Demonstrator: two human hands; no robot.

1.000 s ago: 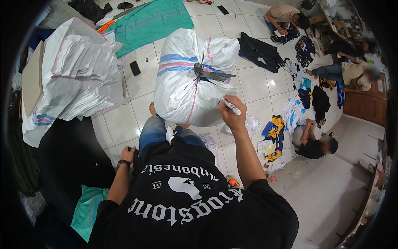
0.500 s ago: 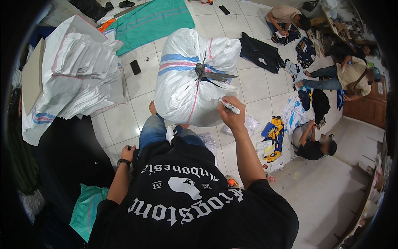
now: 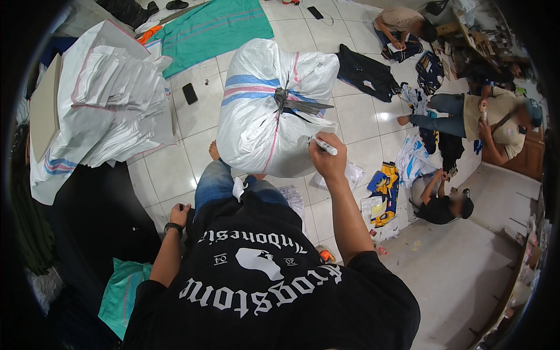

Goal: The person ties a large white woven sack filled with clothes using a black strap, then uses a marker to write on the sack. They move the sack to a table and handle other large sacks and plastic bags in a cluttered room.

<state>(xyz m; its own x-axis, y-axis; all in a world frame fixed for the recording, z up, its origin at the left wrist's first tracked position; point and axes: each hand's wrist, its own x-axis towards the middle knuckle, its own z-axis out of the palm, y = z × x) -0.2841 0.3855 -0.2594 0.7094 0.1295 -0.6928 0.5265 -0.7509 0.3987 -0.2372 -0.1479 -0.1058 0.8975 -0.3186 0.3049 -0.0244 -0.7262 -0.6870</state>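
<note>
A stuffed white woven sack [image 3: 248, 131] with blue and pink stripes stands on the floor before me. Its gathered mouth is bound with a black strip [image 3: 281, 98]. My right hand [image 3: 328, 162] is closed around a white marker [image 3: 326, 146], its writing end at the sack's lower right side, where small dark marks show. Down by my left thigh, my left hand [image 3: 178, 216] is closed, with a small dark thing at its fingertips that I cannot make out. A wristwatch [image 3: 173, 226] is on that wrist.
To the left, an open white sack [image 3: 64, 131] holds stacked white packets [image 3: 116, 87]. A phone [image 3: 190, 94] lies on the tiles near a green sheet [image 3: 216, 32]. Folded clothes [image 3: 370, 73] and jerseys [image 3: 385, 192] are spread at right, where several people sit or stand.
My right hand has shifted slightly and the marker has tilted, still against the sack. A standing co-worker at right has turned and brought both hands together. My left hand stays put.
</note>
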